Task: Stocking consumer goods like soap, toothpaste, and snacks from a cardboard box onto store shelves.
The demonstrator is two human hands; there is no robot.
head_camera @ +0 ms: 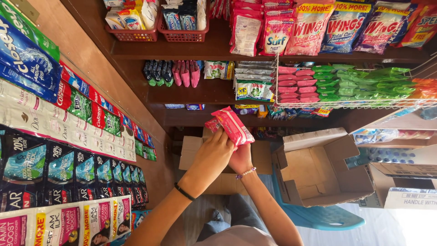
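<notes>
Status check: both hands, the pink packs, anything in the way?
Left hand, right hand together gripping pink sachet packs. Raised over open cardboard box. Nothing blocking.

Open cardboard box [318, 168] and wire rack [355, 102] crowd the right; centre open.

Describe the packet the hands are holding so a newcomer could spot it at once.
Start at the wooden shelves, then drop to the open cardboard box below. Just left of it, the left hand and right hand raise a pink sachet pack, the only packet off the shelves.
</notes>
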